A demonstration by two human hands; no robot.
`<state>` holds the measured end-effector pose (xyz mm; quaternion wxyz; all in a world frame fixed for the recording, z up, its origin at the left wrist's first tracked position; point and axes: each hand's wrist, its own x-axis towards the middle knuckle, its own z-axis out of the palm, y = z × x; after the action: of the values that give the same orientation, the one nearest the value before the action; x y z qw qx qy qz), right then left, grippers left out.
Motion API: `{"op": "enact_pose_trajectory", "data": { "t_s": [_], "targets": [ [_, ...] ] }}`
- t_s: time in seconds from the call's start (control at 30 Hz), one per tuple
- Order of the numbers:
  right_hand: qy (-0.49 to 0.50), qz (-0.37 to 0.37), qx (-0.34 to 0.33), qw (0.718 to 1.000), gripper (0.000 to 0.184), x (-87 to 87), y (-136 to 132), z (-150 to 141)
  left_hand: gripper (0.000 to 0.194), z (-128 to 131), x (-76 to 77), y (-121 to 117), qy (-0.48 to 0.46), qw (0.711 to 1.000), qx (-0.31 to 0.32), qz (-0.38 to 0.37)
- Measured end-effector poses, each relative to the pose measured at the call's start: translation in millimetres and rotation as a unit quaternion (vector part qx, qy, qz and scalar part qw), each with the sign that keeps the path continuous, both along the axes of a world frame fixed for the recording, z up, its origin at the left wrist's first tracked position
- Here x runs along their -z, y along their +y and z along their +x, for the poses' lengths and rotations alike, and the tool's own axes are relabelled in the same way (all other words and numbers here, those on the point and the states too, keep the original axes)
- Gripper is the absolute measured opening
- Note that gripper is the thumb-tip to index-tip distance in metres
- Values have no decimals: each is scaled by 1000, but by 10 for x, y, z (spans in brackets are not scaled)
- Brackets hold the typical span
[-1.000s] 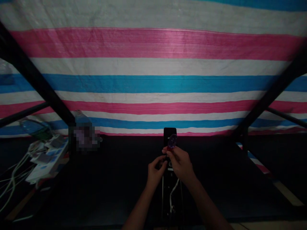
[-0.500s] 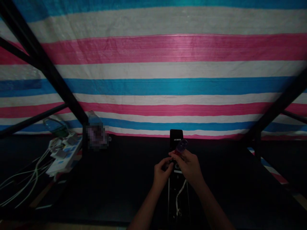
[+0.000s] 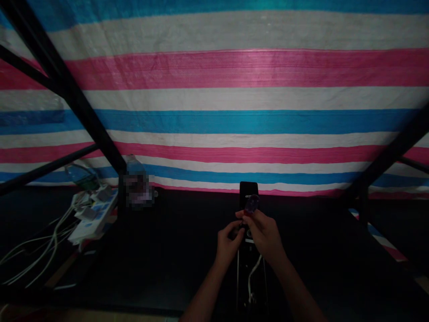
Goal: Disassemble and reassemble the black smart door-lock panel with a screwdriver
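My right hand [image 3: 266, 235] is closed around a screwdriver [image 3: 252, 204] with a see-through purple handle and some red at its lower end. The handle tilts up and away, while the shaft is hidden by my fingers. Close beside it, my left hand [image 3: 229, 243] pinches thumb and fingertips together near the shaft; what they hold is too dark to make out. Under both hands lies a long black device like a door lock panel [image 3: 248, 188], with a round metal part [image 3: 249, 233] and a pale cable [image 3: 254, 273] running along its lower half.
A white power strip [image 3: 92, 219] with plugs and several pale cords [image 3: 50, 250] sits at the left, near a clear bottle [image 3: 81, 176]. A blurred-out item [image 3: 139, 190] stands by the black frame post [image 3: 100, 134]. Striped tarp [image 3: 234, 98] hangs behind the black tabletop [image 3: 167, 264].
The whole view has shifted slightly, so things sit a little farther right. The screwdriver handle has turned and tilts somewhat more upright; both hands keep their places over the device.
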<state>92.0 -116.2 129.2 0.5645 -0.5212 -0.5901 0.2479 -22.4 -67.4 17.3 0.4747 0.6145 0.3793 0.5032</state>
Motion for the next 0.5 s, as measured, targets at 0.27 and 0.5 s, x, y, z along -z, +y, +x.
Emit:
{"op": "enact_pose_trajectory", "data": {
  "t_s": [0.27, 0.5],
  "targets": [
    [39, 2, 22, 999, 10, 47, 6, -33, 27, 0, -31, -9, -4, 1000, 5, 1],
    [4, 19, 1, 1000, 21, 1, -25, 2, 27, -3, -24, -9, -6, 1000, 7, -2]
  ]
}}
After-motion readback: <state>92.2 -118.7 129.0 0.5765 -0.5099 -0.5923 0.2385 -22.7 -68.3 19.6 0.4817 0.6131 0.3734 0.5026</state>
